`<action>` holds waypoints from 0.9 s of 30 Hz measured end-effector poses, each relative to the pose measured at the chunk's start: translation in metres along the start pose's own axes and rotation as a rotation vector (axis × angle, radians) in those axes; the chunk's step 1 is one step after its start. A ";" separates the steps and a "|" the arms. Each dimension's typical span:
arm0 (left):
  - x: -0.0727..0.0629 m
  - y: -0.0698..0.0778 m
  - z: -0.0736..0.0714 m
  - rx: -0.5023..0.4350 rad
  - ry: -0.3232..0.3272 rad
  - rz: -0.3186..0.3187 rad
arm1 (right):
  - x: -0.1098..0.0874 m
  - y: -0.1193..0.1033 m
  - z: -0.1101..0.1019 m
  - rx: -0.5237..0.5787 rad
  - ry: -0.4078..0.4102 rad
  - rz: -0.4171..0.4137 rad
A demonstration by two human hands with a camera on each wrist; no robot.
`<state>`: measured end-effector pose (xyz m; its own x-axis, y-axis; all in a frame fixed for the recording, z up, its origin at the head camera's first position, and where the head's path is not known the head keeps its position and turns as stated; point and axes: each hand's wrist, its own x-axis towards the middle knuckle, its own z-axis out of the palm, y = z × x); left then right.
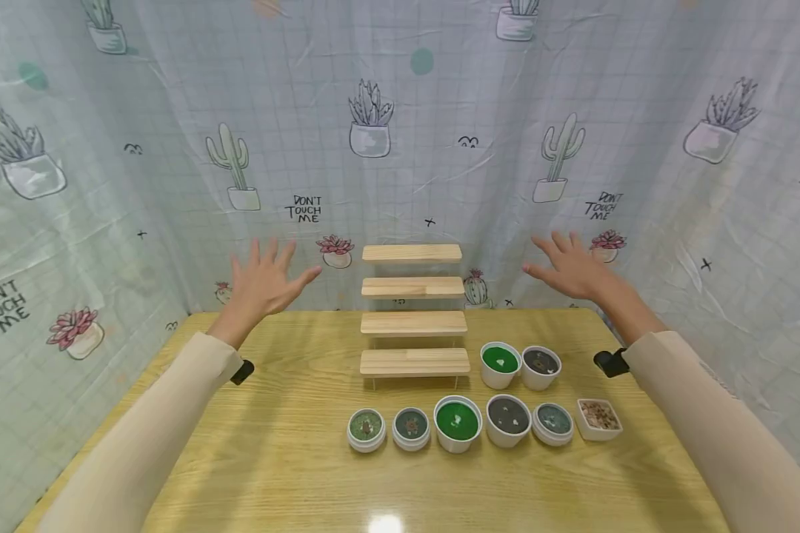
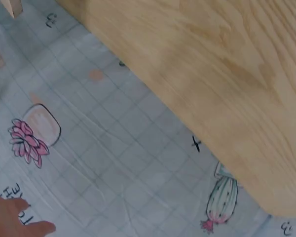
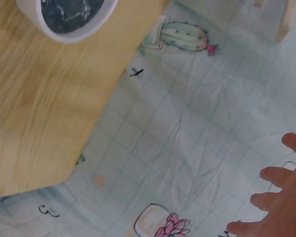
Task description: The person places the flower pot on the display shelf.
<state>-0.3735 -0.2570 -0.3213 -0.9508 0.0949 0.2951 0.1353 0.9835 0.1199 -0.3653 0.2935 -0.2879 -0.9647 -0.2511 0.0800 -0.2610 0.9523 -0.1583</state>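
My left hand (image 1: 262,281) is held up over the back left of the table, fingers spread, holding nothing. Its fingers (image 2: 37,227) show at the lower left corner of the left wrist view. On the other side my right hand (image 1: 570,266) is raised the same way, also with nothing in it; its fingers (image 3: 271,200) appear at the right of the right wrist view. Between the hands stands a stepped wooden rack (image 1: 413,323) with bare shelves. In front of it is a white cup with a green top (image 1: 457,423), near a white cup with a dark grey top (image 1: 508,420).
Two more white cups, one green-topped (image 1: 499,364) and one dark-topped (image 1: 541,366), sit right of the rack. Low round pots (image 1: 366,429) and a square white dish of brown bits (image 1: 598,419) share the front row. A patterned curtain (image 1: 427,170) hangs behind the wooden table (image 1: 273,459).
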 end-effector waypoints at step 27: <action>-0.092 0.043 0.024 -0.324 -0.003 -0.004 | -0.102 -0.030 0.030 0.315 0.047 -0.133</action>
<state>-0.2870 -0.2196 -0.3661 -0.9522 0.0920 0.2914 0.2130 0.8836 0.4170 -0.2597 0.2854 -0.3205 -0.9207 -0.3540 0.1646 -0.3897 0.8097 -0.4388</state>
